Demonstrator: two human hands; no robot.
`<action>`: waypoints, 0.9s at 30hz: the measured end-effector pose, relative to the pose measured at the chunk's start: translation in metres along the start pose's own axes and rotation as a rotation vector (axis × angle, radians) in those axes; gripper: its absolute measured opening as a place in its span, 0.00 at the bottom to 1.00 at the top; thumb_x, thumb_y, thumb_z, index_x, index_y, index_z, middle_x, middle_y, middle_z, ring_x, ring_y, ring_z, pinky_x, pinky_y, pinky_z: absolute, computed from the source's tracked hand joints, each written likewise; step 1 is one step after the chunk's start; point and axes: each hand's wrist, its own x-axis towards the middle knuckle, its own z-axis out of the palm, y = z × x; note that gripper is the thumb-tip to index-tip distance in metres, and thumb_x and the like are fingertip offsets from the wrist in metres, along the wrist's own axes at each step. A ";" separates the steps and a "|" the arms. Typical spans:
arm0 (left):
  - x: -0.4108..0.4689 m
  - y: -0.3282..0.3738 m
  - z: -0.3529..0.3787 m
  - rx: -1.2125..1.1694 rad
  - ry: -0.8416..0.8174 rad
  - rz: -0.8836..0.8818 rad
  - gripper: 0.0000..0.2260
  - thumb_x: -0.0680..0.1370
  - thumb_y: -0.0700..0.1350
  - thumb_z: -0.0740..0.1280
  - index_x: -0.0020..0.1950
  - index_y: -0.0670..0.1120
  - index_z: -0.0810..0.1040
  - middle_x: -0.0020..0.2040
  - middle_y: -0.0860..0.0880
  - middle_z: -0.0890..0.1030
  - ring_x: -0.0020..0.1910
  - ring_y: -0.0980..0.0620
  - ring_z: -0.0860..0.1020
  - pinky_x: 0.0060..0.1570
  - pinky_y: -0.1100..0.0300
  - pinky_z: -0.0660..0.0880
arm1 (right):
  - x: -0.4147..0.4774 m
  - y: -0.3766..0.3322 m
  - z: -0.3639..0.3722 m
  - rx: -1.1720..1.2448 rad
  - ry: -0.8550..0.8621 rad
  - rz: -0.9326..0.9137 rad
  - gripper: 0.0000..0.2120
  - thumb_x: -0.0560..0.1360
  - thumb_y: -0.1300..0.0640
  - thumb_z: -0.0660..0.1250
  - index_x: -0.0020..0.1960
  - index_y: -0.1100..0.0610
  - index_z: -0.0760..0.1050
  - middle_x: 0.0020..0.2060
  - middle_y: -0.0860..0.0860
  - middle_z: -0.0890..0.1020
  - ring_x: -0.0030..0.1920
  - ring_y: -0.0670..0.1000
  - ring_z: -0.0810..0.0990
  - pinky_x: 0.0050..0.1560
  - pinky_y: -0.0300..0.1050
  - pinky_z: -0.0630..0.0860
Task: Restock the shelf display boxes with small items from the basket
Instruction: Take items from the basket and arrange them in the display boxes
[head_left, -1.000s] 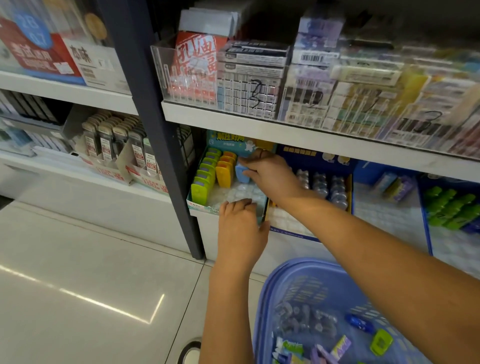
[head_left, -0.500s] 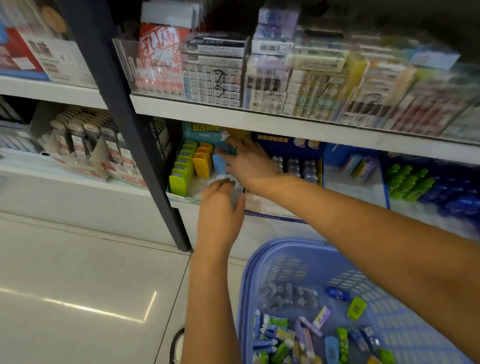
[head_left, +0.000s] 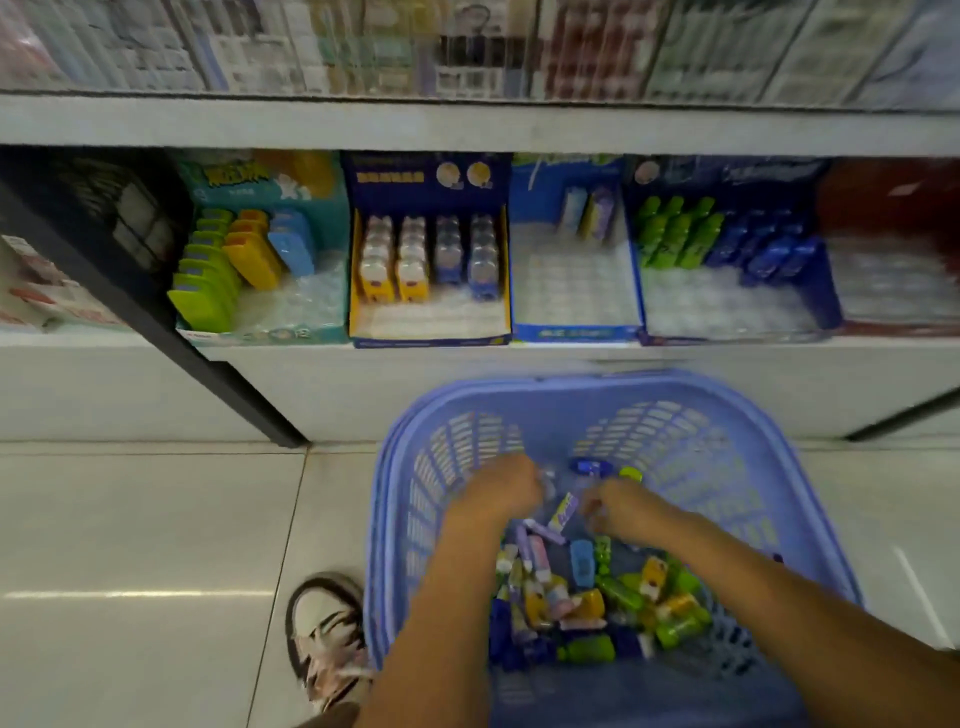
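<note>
A long white shelf (head_left: 467, 127) is running across the top of the view, with a row of display boxes sitting beneath it on the lower ledge: a teal box (head_left: 311, 317) at the left is holding green, yellow and blue cases (head_left: 249, 254) standing in rows at its back and left, a dark blue box with yellow sides (head_left: 431, 335) beside it is carrying four columns of small clear-topped items (head_left: 431, 254), a light blue box (head_left: 576, 332) is showing only a few pieces at its back, and a further blue box (head_left: 727, 332) is holding green and blue bottles (head_left: 722, 239) toward the rear. Below the boxes, a lavender plastic basket (head_left: 415, 499) is standing on the pale tiled floor (head_left: 145, 545), touching or just beside a shoe (head_left: 324, 634) at its left. A heap of small mixed items (head_left: 587, 597) is lying in the basket bottom. Both bare forearms are reaching down into the basket; the left hand (head_left: 498, 486) is curling loosely closed over the items at the far end, and the right hand (head_left: 621, 506) is curling near it, fingers bent inward, though motion blur is making it impossible to tell whether either one is actually pinching anything
</note>
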 end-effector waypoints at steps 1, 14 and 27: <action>0.006 -0.007 0.024 0.023 -0.090 -0.014 0.11 0.79 0.44 0.61 0.53 0.39 0.79 0.56 0.37 0.79 0.55 0.40 0.77 0.48 0.55 0.72 | 0.004 0.011 0.016 0.009 -0.042 0.014 0.13 0.75 0.59 0.65 0.58 0.59 0.77 0.56 0.57 0.80 0.59 0.55 0.77 0.55 0.44 0.72; 0.031 -0.038 0.090 0.050 -0.215 -0.131 0.10 0.80 0.42 0.60 0.56 0.43 0.78 0.55 0.40 0.79 0.51 0.42 0.77 0.46 0.58 0.71 | 0.035 0.038 0.067 -0.040 -0.140 -0.031 0.14 0.74 0.56 0.68 0.56 0.61 0.75 0.55 0.60 0.78 0.55 0.58 0.77 0.50 0.47 0.73; 0.041 -0.021 0.064 -1.188 0.092 -0.611 0.08 0.81 0.37 0.61 0.42 0.37 0.72 0.40 0.38 0.74 0.35 0.43 0.75 0.42 0.51 0.80 | 0.014 0.002 0.036 0.470 0.163 -0.141 0.11 0.74 0.63 0.68 0.56 0.64 0.75 0.51 0.58 0.80 0.48 0.57 0.80 0.47 0.48 0.77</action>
